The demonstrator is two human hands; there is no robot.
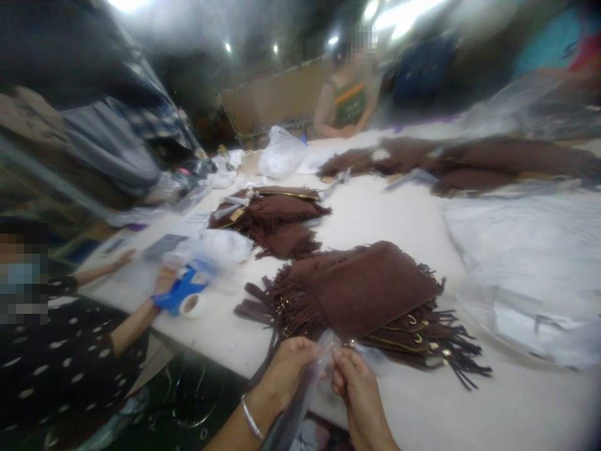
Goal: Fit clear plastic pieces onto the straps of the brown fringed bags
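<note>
My left hand [287,368], with a silver bangle at the wrist, pinches a clear plastic sleeve [303,398] near the table edge. My right hand [354,374] pinches the top end of the same sleeve, fingertips close to the left ones. The sleeve hangs down between my forearms, and something dark shows through it; I cannot tell what. Just beyond my hands lies a stack of brown fringed bags [370,291] with gold-coloured rings and trim. Dark straps [256,300] stick out at the stack's left side.
Another pile of brown fringed bags [286,216] lies farther back, and more bags [498,156] line the far right. White plastic wrapping [530,269] covers the right side. At left, a co-worker in a dotted top [70,351] holds a blue tape dispenser [185,291]. Another person [347,103] sits opposite.
</note>
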